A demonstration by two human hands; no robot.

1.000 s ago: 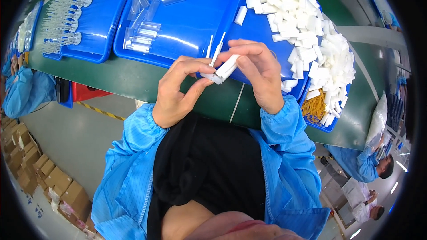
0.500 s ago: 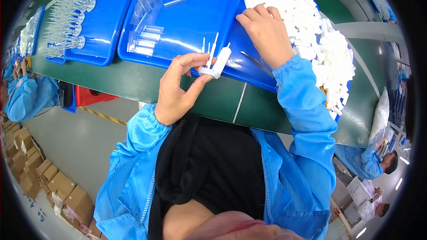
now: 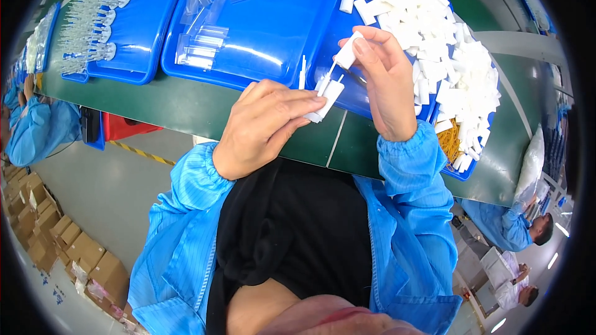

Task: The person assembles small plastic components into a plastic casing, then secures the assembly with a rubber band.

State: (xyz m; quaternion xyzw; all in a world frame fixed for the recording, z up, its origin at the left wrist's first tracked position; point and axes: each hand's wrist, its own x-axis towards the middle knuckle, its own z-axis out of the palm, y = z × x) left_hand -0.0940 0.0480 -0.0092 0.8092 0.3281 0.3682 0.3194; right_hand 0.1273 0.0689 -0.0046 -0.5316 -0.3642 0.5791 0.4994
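My left hand is closed on a small white plastic base with thin upright pins; its fingers cover part of it. One white cylinder sits over a pin on this base. In my right hand, thumb and fingers pinch a second white cylinder. It is tilted, its lower end at the tip of another pin; I cannot tell whether the pin has entered it. Beyond my right hand lies a heap of white cylinders on a blue tray.
The middle blue tray holds clear tubes. Rows of pinned translucent parts stand on the left tray. Yellow rubber bands lie near the heap. The green table edge is close to my body. Other people sit at both sides.
My right hand has come back from the heap toward my left hand, now pinching a white cylinder. My left hand has moved slightly right and turned, tilting the base.
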